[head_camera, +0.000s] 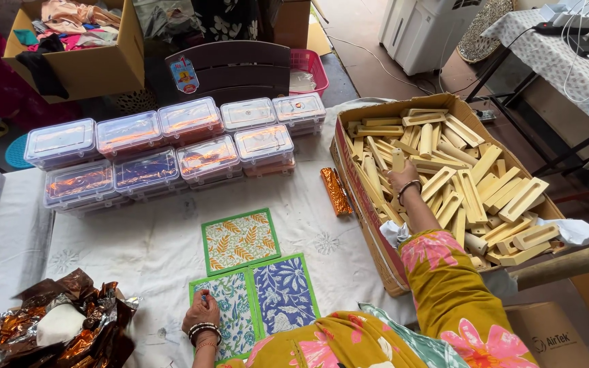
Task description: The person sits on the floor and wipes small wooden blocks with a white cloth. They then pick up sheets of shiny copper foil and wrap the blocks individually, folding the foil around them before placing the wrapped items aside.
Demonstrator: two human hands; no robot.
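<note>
To the far left of the white cloth (158, 238), at its near corner, a heap of crumpled copper foil (49, 334) is seen, shiny and creased, with a pale lump in it. Behind, along the far edge of the cloth, clear plastic boxes (172, 146) with lids are stacked in two rows. In the middle of the cloth three flat printed panels with green borders are laid close together: a leaf-patterned one (240, 240) farther off, a teal one (230, 310) and a blue one (283, 293) nearer. The left hand (202, 313) is rested on the teal panel, fingers curled around something small that cannot be made out. A foil-wrapped bar (335, 191) lies at the right edge of the cloth. Right of the cloth, a cardboard box (369, 225) is filled with loosely heaped pale wooden blocks (485, 197), smooth, long and slotted. The right hand (402, 178) is reached into it and closed on one upright wooden piece (398, 159). As a judgement, the piled blocks could slide or be dragged out over the box edge when one is lifted, and the panels could be nudged out of line by the resting hand.
</note>
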